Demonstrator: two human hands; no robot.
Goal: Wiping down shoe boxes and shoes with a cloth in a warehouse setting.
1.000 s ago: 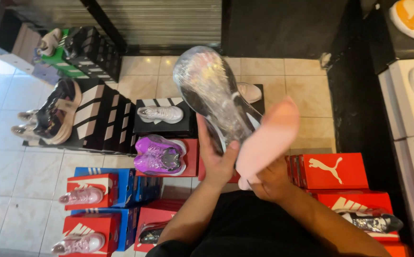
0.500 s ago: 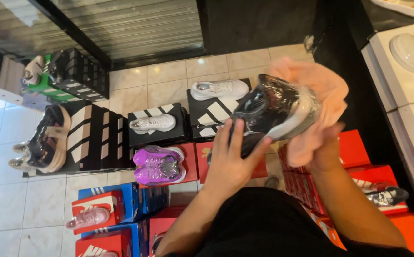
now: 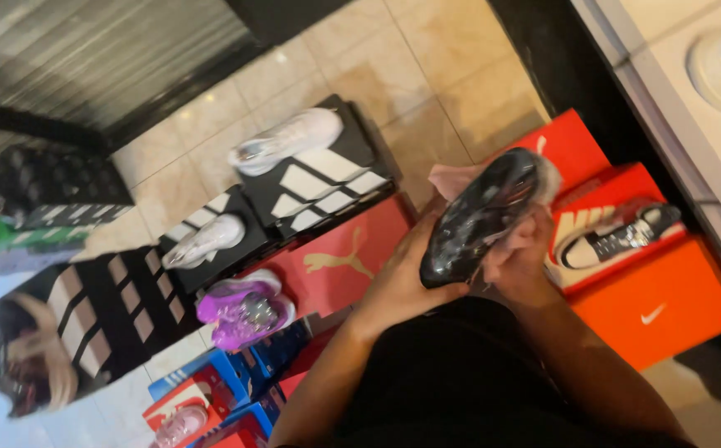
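A black shoe wrapped in clear plastic film [image 3: 480,217] is held in front of me over the stacked shoe boxes. My left hand [image 3: 402,278] grips its lower end from the left. My right hand [image 3: 519,259] presses a pink cloth [image 3: 453,178] against the shoe's right side; most of the cloth is hidden behind the shoe. My dark-clothed lap fills the bottom of the view.
Red [image 3: 339,261], orange [image 3: 667,303], black-and-white striped [image 3: 319,178] and blue [image 3: 211,382] shoe boxes cover the tiled floor. Wrapped display shoes sit on them: white ones [image 3: 287,139], a purple one [image 3: 244,311], a black-and-white one [image 3: 617,236]. A white counter [image 3: 692,91] stands at the right.
The view has swung right and tilted. The wrapped shoe has come lower and closer to my body, and the pink cloth now lies mostly behind it.
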